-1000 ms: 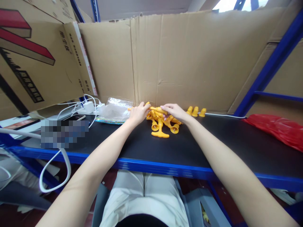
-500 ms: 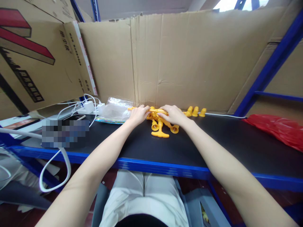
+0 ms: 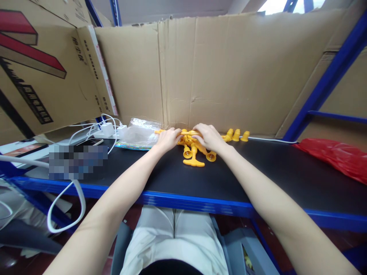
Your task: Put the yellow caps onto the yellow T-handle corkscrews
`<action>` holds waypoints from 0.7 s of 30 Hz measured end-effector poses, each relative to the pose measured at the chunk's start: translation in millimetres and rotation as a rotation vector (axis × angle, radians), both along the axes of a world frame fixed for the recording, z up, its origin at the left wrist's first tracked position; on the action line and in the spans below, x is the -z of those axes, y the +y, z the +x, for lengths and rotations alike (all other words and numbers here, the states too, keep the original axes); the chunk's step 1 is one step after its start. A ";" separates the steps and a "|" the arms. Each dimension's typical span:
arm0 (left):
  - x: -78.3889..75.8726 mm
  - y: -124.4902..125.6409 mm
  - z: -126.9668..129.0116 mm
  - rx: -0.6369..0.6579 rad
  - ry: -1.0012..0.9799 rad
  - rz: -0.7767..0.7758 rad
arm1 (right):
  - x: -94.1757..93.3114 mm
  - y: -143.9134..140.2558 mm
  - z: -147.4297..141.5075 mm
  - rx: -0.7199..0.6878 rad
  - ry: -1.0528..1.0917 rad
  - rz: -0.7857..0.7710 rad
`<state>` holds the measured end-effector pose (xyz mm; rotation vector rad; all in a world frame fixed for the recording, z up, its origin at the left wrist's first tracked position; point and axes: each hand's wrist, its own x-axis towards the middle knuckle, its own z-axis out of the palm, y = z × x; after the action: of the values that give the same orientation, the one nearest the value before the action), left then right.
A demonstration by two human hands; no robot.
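Observation:
Both hands are together over a cluster of yellow plastic parts near the cardboard at the back of the black shelf. My left hand (image 3: 169, 139) is closed on the left end of a slim yellow plastic piece (image 3: 186, 133). On its other end my right hand (image 3: 210, 136) is closed too, thumb below and fingers above. Just under the hands, a yellow T-shaped part (image 3: 194, 163) and two cup-ended yellow parts, one on the left (image 3: 187, 154) and one on the right (image 3: 211, 156), point toward me. My fingers hide much of the cluster.
Several yellow cups (image 3: 236, 135) lie right of my right hand. On the left are a clear plastic bag (image 3: 142, 133), white chargers (image 3: 107, 129) with loose cables and a phone (image 3: 91, 142). A red plastic bag (image 3: 335, 156) lies at right. The shelf's blue edge (image 3: 197, 202) runs in front.
My right hand's fingers have lifted and shifted slightly on the yellow piece. The left hand and the other parts look unmoved.

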<state>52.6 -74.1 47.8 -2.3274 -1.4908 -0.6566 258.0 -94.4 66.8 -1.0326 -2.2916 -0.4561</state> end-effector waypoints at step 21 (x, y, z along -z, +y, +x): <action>-2.9 -5.2 1.8 -0.024 0.042 -0.010 | 0.6 -5.1 -7.6 0.165 -0.118 -0.004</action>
<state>54.4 -79.2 50.7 -2.3120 -1.5049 -0.5923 250.4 -99.5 66.2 -1.2317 -2.3199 -0.5939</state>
